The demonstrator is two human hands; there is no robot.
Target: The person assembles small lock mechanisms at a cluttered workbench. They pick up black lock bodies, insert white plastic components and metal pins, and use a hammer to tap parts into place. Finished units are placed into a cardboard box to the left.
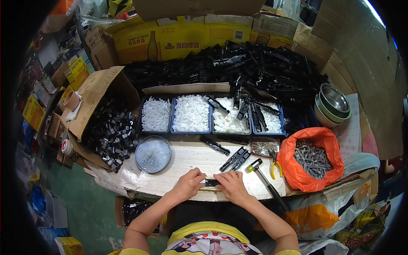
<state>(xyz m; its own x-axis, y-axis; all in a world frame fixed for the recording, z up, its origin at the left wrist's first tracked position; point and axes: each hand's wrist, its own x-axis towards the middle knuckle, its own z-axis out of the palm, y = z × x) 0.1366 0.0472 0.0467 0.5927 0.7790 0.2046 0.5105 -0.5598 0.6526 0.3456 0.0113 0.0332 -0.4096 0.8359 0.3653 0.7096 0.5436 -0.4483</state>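
At the near edge of the white tabletop, a long black plastic part [211, 182] lies between my two hands. My left hand [189, 183] is closed on its left end, thumb and fingers pinching it near a small white bit. The fingers of my right hand [233, 187] grip its right end from above. Just beyond my hands are a pair of similar black parts [236, 159] and a single one [215, 145]. A hammer [267, 184] with a yellowish head and black handle lies right of my right hand, beside yellow-handled pliers [276, 166].
Several blue trays of white plastic pieces [191, 112] stand behind, some with black parts on top. A round dish [153, 154] and a heap of dark pieces [112, 136] sit left. An orange bag [289, 159] of grey pieces and stacked bowls [332, 104] stand right. Black parts [272, 63] pile at the back.
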